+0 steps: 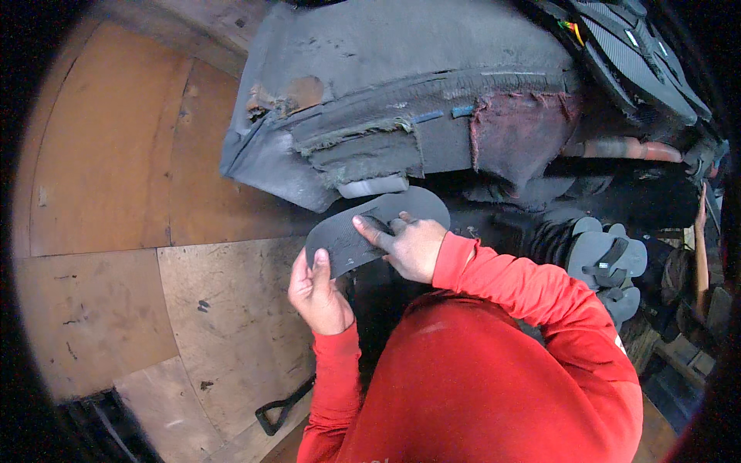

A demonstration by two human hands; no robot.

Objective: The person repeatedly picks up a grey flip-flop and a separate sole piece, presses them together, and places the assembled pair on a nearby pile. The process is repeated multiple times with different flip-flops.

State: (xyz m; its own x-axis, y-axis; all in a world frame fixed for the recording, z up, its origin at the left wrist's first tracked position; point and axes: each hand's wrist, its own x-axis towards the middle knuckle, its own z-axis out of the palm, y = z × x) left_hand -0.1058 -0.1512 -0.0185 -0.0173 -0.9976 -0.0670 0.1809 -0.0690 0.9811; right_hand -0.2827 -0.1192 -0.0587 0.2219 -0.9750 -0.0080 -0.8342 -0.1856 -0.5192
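Dark-grey, oblong rubbery sole: left hand, eight o'clock, pinching end; right hand, four o'clock, half-curled, hold unclear. Probably checking face; next needs steady pinch.

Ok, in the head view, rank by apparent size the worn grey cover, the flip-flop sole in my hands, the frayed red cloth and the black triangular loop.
1. Worn grey cover, easily largest.
2. Flip-flop sole and frayed red cloth: too alike to rank.
3. Black triangular loop, smallest.
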